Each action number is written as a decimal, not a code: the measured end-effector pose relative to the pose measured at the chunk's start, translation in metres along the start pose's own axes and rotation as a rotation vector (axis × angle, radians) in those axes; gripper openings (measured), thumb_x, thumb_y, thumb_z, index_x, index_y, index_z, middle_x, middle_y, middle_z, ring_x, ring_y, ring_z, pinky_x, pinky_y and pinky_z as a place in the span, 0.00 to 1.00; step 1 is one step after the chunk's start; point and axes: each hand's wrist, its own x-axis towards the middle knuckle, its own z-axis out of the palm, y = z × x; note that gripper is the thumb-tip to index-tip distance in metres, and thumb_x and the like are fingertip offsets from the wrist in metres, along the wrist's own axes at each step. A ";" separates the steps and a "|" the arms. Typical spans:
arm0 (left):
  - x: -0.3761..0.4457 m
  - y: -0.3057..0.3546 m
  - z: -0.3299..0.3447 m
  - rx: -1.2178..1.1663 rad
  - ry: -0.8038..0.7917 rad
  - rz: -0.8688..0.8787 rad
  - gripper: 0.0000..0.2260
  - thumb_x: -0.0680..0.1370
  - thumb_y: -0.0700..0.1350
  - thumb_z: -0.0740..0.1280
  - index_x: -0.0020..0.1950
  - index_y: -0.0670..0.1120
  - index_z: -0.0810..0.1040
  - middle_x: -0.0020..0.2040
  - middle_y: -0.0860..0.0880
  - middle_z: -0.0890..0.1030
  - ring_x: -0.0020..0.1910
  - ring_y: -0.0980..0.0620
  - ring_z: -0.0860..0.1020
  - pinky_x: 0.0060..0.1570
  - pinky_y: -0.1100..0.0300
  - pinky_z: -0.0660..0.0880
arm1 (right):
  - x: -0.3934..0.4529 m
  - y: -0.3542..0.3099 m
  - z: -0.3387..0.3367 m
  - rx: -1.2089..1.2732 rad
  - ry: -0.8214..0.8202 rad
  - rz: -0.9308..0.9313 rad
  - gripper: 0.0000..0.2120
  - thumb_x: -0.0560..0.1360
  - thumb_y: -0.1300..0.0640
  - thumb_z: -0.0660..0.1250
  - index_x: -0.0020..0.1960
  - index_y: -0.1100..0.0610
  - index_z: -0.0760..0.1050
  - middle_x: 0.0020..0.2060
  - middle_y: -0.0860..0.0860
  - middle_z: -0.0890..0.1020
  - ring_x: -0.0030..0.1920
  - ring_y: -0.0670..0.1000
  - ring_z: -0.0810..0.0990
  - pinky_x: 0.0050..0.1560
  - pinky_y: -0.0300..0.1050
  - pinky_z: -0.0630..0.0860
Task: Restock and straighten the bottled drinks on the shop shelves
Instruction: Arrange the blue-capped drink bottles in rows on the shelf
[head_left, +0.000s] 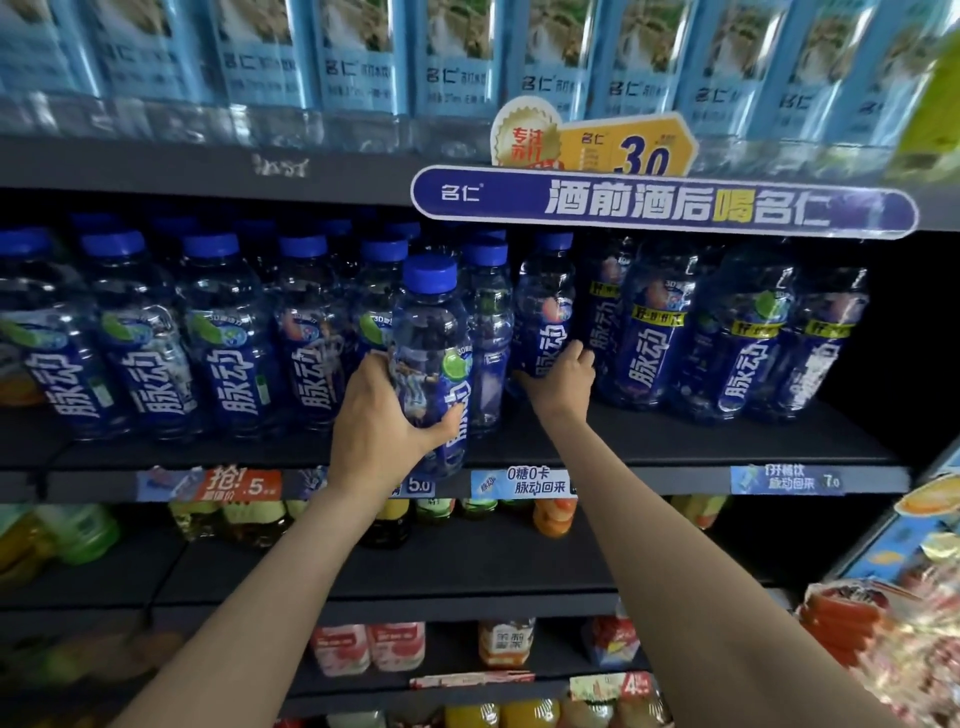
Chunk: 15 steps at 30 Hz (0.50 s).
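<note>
My left hand (382, 423) grips a blue-capped bottle (432, 332) with a blue label, held upright in front of the middle shelf's front edge. My right hand (558, 382) reaches deeper into the shelf, its fingers curled round the lower part of another blue bottle (546, 312) standing there. Rows of the same blue drink bottles (223, 332) fill the dark middle shelf (675, 447) to the left, and more of them (727, 338) stand to the right.
Above is a shelf of pale blue packs (363, 57) and a blue promotional banner (660, 208). Price tags (519, 483) line the shelf edge. Lower shelves hold yellow, orange and pink drinks (395, 647). Wrapped snacks (872, 629) hang at the lower right.
</note>
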 end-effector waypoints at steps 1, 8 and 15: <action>-0.001 0.000 0.000 -0.008 -0.005 -0.007 0.30 0.66 0.53 0.75 0.57 0.40 0.66 0.49 0.50 0.67 0.53 0.46 0.72 0.45 0.60 0.67 | 0.000 -0.004 0.000 -0.032 0.003 0.004 0.33 0.71 0.54 0.72 0.67 0.65 0.59 0.66 0.60 0.64 0.66 0.61 0.64 0.62 0.51 0.67; 0.000 0.003 -0.006 -0.009 -0.037 -0.041 0.29 0.66 0.56 0.74 0.56 0.42 0.66 0.51 0.48 0.72 0.53 0.46 0.73 0.45 0.60 0.67 | -0.001 -0.007 -0.004 -0.066 -0.019 0.019 0.34 0.72 0.54 0.71 0.69 0.64 0.56 0.67 0.61 0.63 0.67 0.60 0.63 0.63 0.50 0.66; -0.008 0.032 0.010 0.033 -0.050 0.008 0.30 0.65 0.60 0.73 0.53 0.41 0.67 0.48 0.45 0.75 0.50 0.45 0.75 0.42 0.59 0.68 | 0.003 0.003 -0.019 -0.039 -0.154 -0.049 0.35 0.70 0.53 0.73 0.68 0.65 0.59 0.64 0.62 0.65 0.65 0.62 0.67 0.64 0.53 0.65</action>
